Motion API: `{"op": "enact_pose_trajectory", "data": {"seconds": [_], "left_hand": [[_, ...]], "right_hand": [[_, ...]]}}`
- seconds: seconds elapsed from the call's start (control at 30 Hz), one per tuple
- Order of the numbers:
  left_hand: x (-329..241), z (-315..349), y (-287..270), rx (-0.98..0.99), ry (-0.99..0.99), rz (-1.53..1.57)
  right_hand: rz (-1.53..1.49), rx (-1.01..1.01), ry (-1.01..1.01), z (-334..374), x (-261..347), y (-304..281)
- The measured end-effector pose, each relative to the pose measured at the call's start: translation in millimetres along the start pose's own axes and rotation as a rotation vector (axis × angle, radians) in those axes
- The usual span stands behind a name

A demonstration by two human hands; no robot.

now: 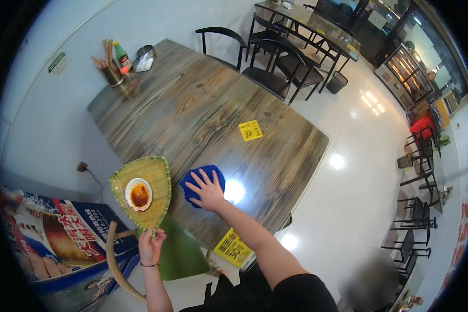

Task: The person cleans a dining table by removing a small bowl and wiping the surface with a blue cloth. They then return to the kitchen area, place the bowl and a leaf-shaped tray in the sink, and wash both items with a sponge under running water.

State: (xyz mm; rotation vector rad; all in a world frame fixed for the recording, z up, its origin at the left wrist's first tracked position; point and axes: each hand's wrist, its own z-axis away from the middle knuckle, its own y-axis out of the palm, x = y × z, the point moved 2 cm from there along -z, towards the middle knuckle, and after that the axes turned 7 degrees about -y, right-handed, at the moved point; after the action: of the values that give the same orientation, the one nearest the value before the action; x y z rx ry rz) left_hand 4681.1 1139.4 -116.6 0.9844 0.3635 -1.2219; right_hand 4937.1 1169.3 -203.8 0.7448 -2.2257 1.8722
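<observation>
My right hand (209,194) lies flat with fingers spread on a folded blue cloth (190,188), pressing it to the wood-grain table (192,112) near its close edge. My left hand (151,246) pinches the near corner of a woven bamboo tray (158,174), roughly triangular with a green rim. On that tray rests a small white dish (130,192) with reddish-brown sauce in it. The tray is held out over the table's left near side, left of the cloth.
Chopsticks in a metal holder (111,73), a green bottle (122,56) and a dark ashtray-like bowl (145,51) stand at the far left corner. A yellow printed square (250,130) sticks to the tabletop. Close by are a green-seated chair (179,255), a drinks cabinet (62,234) and black chairs (268,78).
</observation>
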Motion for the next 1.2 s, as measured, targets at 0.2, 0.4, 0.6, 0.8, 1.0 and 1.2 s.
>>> {"op": "enact_pose_trajectory", "data": {"seconds": [0.2, 0.4, 0.6, 0.8, 1.0, 1.2], "left_hand": [[0, -43, 48, 0.045, 0.008, 0.088], [12, -69, 58, -0.073, 0.017, 0.148], [20, -69, 54, -0.062, 0.003, 0.184], [6, -65, 26, -0.122, 0.062, 0.181], [-8, -61, 12, -0.232, 0.181, 0.224], [-12, -46, 2, -0.318, 0.295, 0.365]], "right_hand": [[0.122, -0.203, 0.245, -38, -158, -41], [0.416, -0.208, 0.806, 86, -309, -117], [0.428, -0.176, 1.143, 140, -349, -119], [0.338, -0.139, 1.074, -19, -326, -90], [0.221, -0.060, 0.321, -194, -153, 0], [-0.072, 0.093, -0.341, -221, 16, 61]]}}
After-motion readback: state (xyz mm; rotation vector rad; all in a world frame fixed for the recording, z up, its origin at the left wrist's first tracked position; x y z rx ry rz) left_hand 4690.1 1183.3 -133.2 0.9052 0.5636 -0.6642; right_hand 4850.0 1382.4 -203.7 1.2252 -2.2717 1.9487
